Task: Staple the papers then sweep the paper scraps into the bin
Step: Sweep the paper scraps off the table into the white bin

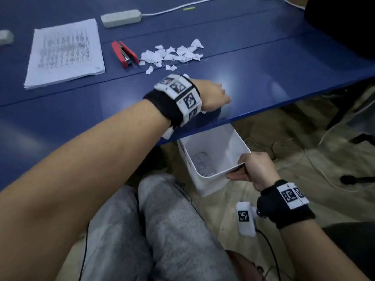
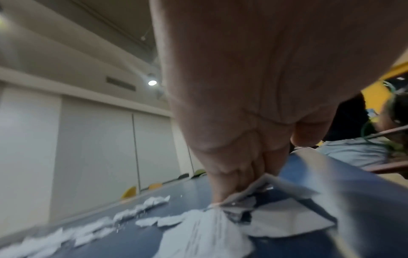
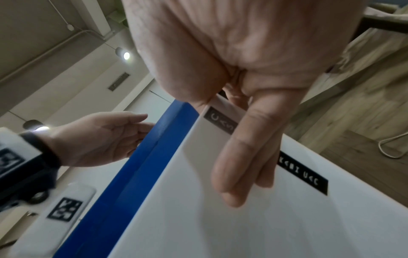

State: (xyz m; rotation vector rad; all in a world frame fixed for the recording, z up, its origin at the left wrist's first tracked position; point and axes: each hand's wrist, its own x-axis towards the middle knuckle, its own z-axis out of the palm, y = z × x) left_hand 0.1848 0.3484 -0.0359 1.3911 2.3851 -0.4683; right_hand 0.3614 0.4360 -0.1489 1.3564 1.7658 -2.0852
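My left hand lies on its edge with straight fingers near the front edge of the blue table, just above the bin. In the left wrist view its fingers press against torn paper scraps on the tabletop. A larger pile of white scraps lies farther back. My right hand grips the rim of the white bin, held below the table edge; its fingers lie on the bin's outer wall. Some scraps lie in the bin. The paper stack and red stapler rest at the left.
A white power strip with its cable lies at the back of the table. A dark object stands at the far right. Cables run over the floor beside the bin. My knees are below the table edge.
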